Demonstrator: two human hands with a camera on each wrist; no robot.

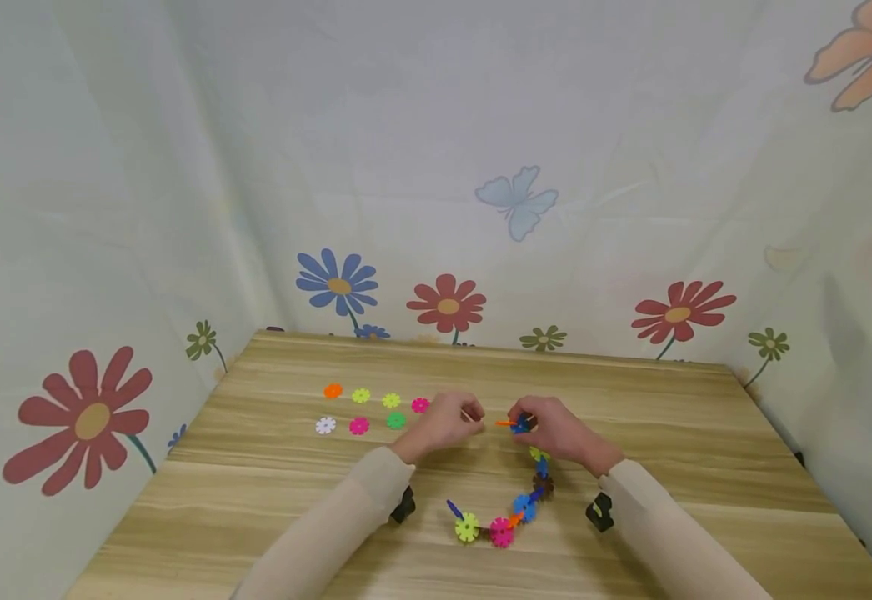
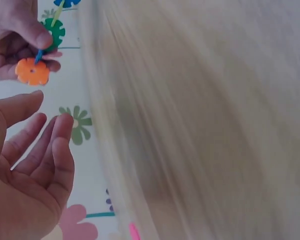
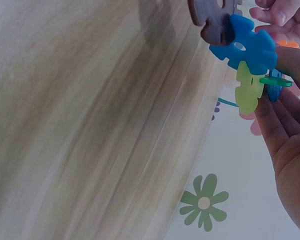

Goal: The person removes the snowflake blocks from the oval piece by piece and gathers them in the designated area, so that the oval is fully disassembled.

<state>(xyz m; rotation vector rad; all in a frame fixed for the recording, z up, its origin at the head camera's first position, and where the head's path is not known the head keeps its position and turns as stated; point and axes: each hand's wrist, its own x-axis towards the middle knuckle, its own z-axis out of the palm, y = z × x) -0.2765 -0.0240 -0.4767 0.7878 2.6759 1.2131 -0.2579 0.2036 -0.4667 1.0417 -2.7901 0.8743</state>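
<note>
In the head view my right hand (image 1: 553, 427) pinches one end of a curved chain of slotted flower-shaped plastic discs. An orange disc (image 2: 32, 71) forms the tip of that end, joined by a blue disc to a green disc (image 2: 54, 35) at the fingers. The right wrist view shows a yellow-green disc (image 3: 248, 90), a blue disc (image 3: 252, 47) and a brown disc (image 3: 215, 22) further along. The chain runs down toward a pink disc (image 1: 502, 532) and a yellow disc (image 1: 467, 527). My left hand (image 1: 447, 422), fingers loosely bent and holding nothing, is just left of the orange tip.
Loose discs lie in two rows at the left of the wooden table (image 1: 256, 500), among them an orange one (image 1: 333, 391), a white one (image 1: 325, 425) and a green one (image 1: 395, 421). A flower-printed curtain (image 1: 406, 167) rises behind the table's back edge.
</note>
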